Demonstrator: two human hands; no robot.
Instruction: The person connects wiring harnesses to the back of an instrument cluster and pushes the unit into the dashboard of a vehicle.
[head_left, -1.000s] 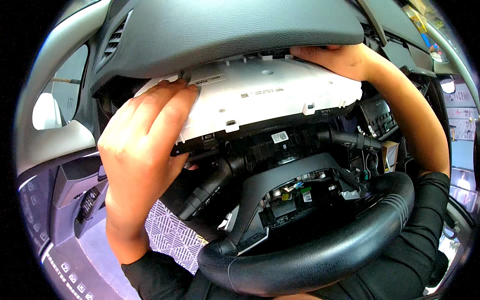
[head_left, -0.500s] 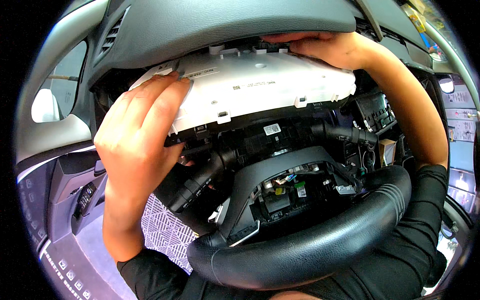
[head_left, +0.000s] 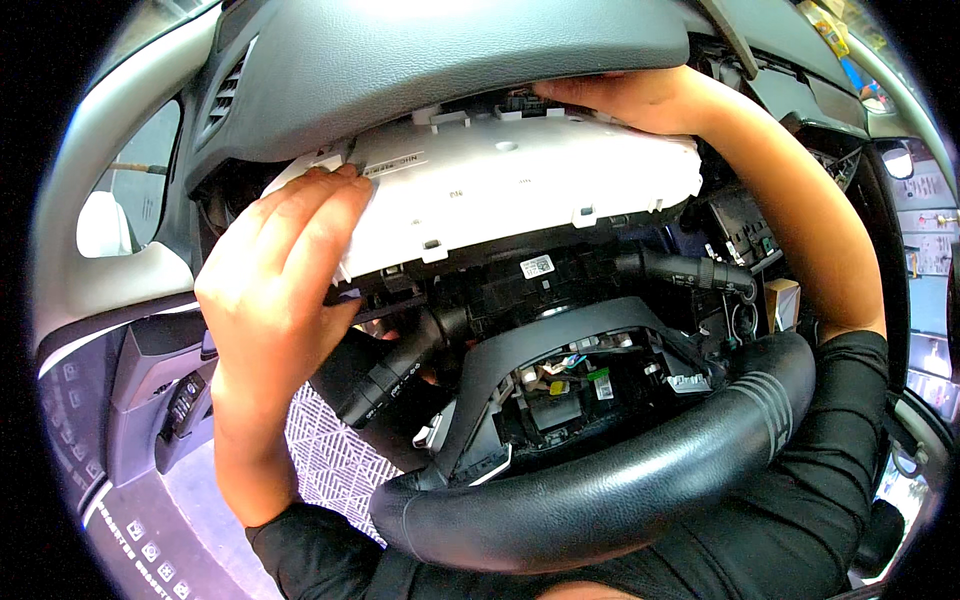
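Note:
A white-backed instrument cluster (head_left: 540, 170) is tipped out of the dashboard opening, its rear housing facing up. My left hand (head_left: 285, 245) is closed on its left end, fingers on the white back and thumb below the edge. My right hand (head_left: 640, 98) reaches over the cluster's far right edge, under the dashboard hood. A fingertip lies beside a black connector (head_left: 522, 102) at the cluster's far edge. The other fingers of that hand are hidden, so its grip does not show.
Below the cluster stand the steering column cover (head_left: 530, 280) and two stalks. The steering wheel (head_left: 620, 500), its centre opened with wires showing, lies between my arms. The padded dashboard hood (head_left: 450, 70) overhangs the cluster. An open door (head_left: 150, 390) is at the left.
The right hand's fingers have shifted slightly left, with less of them showing beneath the hood. The left hand keeps its hold on the cluster. The view has shifted a little.

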